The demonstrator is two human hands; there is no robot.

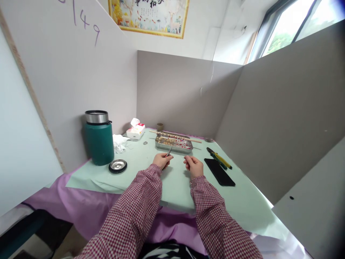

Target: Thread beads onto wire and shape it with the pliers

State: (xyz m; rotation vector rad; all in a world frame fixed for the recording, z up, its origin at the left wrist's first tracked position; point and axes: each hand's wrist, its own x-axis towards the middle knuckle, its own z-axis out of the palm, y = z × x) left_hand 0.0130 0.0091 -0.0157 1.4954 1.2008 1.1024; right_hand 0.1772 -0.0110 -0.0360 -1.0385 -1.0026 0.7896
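Note:
My left hand point(161, 160) is closed around a pair of tweezers point(169, 151), slim, dark and metallic, with the tip pointing up and away towards the tray. My right hand point(194, 166) is a short way to the right, its thumb and fingertips pinched together. What lies in that pinch is too small to make out. Just beyond both hands stands a shallow metal tray point(172, 148) holding many small gold, red and clear pieces. Across the top of the tray lies a wooden stick point(195, 140) with a row of small beads or pieces along it.
At the left stand a green flask point(99, 144), its round lid point(118, 166), crumpled tissue point(119, 143) and a tissue pack point(136, 131). Green-yellow pliers point(222, 159) and a black phone-like slab point(219, 172) lie right. A small brown cup point(160, 126) stands behind. Grey partitions point(183, 93) enclose the table.

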